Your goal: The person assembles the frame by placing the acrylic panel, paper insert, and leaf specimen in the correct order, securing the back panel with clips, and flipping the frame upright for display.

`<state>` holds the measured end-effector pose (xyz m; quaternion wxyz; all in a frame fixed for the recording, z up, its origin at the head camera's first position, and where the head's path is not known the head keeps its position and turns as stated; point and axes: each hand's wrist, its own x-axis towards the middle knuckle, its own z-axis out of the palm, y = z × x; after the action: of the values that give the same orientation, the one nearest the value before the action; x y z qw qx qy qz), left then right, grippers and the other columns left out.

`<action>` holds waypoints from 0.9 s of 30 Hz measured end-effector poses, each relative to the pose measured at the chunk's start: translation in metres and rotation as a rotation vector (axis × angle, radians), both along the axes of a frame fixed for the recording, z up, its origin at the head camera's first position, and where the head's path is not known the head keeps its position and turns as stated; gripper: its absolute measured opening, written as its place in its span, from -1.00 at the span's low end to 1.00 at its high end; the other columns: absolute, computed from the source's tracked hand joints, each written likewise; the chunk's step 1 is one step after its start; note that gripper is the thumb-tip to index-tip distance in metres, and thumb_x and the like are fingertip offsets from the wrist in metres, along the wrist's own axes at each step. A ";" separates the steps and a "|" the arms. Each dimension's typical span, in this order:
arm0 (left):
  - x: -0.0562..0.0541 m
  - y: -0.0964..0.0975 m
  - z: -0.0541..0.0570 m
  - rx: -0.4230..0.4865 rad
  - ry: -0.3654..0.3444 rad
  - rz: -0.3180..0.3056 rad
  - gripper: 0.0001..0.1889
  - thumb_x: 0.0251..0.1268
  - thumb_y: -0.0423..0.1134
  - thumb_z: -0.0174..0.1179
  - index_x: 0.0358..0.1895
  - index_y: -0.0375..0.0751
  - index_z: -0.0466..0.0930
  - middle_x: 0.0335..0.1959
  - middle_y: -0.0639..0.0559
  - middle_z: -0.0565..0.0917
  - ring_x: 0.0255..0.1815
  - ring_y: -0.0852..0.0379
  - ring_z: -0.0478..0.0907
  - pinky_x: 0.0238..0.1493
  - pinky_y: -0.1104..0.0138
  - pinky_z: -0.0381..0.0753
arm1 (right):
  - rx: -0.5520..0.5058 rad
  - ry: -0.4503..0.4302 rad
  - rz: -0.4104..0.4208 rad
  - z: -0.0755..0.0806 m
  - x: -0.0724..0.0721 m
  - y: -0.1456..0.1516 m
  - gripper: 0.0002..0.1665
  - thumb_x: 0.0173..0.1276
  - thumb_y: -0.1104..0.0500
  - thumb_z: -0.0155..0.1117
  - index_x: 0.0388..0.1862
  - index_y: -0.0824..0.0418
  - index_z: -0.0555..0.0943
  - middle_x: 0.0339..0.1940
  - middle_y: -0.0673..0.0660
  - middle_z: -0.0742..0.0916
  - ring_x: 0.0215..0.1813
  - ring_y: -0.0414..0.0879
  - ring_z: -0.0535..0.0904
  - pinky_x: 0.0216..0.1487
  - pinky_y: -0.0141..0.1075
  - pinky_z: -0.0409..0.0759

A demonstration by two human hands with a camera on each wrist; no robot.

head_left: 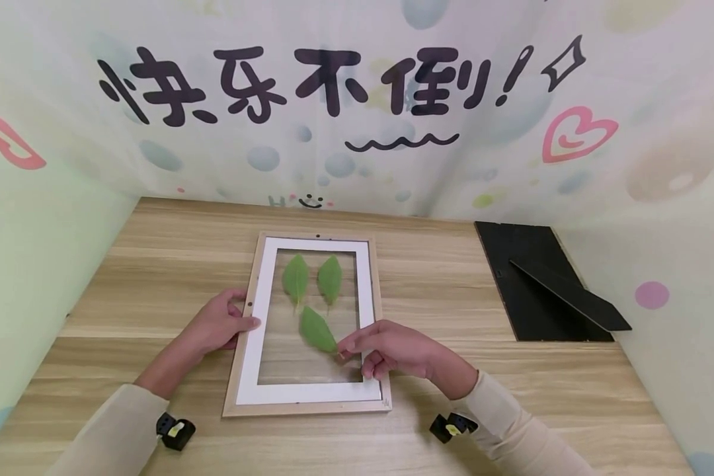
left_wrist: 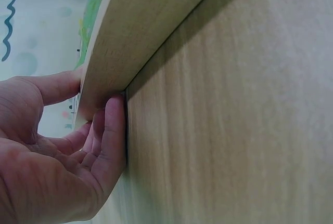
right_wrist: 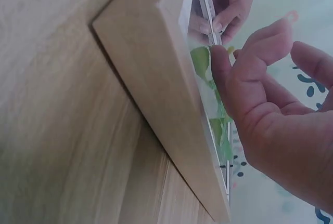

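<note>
A light wooden picture frame (head_left: 231, 390) with a white inner border lies on the table. Two green leaves (head_left: 295, 276) (head_left: 330, 280) lie side by side in the upper part of its clear pane. Below them a third leaf (head_left: 317, 328) slants down to the right. My left hand (head_left: 217, 322) grips the frame's left side, thumb over the top edge and fingers against the outer side (left_wrist: 106, 141). With thumb and forefinger, my right hand (head_left: 395, 350) pinches the third leaf's stem end. Its other fingers are bent over the frame's lower right border, close to the pane in the right wrist view.
A black backing board (head_left: 535, 264) with a fold-out stand (head_left: 571, 297) lies at the table's right. Behind the wood-grain table (head_left: 440, 264) hangs a printed cloth (head_left: 309, 165) with large dark characters. Pale walls close in the left and right sides.
</note>
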<state>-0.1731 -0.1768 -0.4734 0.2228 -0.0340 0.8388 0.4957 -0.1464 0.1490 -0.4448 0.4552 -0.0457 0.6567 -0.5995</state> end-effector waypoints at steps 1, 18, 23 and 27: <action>0.000 0.000 0.000 -0.001 0.000 0.000 -0.28 0.27 -0.28 0.28 0.40 -0.40 0.11 -0.19 -0.21 0.44 -0.38 0.05 0.53 -0.39 0.25 0.63 | 0.004 0.002 0.006 0.000 0.001 -0.001 -0.54 0.42 0.13 0.12 0.19 0.39 0.55 -0.05 0.22 0.70 -0.50 -0.24 0.54 -0.44 -0.44 0.52; 0.000 0.000 0.001 0.001 -0.009 0.008 -0.28 0.27 -0.29 0.27 0.41 -0.39 0.11 -0.18 -0.20 0.42 -0.35 0.05 0.52 -0.38 0.25 0.63 | -0.018 -0.009 0.096 -0.001 0.005 -0.023 -0.52 0.42 0.13 0.14 0.22 0.37 0.53 0.08 0.22 0.69 -0.45 -0.24 0.60 -0.42 -0.45 0.55; 0.000 0.000 0.001 -0.003 -0.005 0.008 -0.27 0.27 -0.28 0.28 0.42 -0.39 0.10 -0.17 -0.20 0.43 -0.35 0.05 0.52 -0.38 0.25 0.63 | -0.027 -0.016 0.094 -0.003 0.004 -0.025 -0.53 0.43 0.14 0.12 0.22 0.37 0.53 0.06 0.23 0.70 -0.45 -0.24 0.61 -0.41 -0.45 0.56; 0.000 0.000 0.000 -0.007 -0.005 0.008 -0.26 0.26 -0.27 0.28 0.42 -0.38 0.10 -0.16 -0.20 0.43 -0.35 0.04 0.50 -0.38 0.25 0.63 | -0.032 -0.015 0.098 -0.003 0.004 -0.027 -0.52 0.43 0.14 0.12 0.24 0.37 0.52 0.04 0.24 0.70 -0.45 -0.24 0.61 -0.41 -0.44 0.56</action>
<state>-0.1730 -0.1764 -0.4729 0.2227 -0.0396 0.8398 0.4935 -0.1428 0.1218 -0.4479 0.4882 -0.0806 0.6407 -0.5871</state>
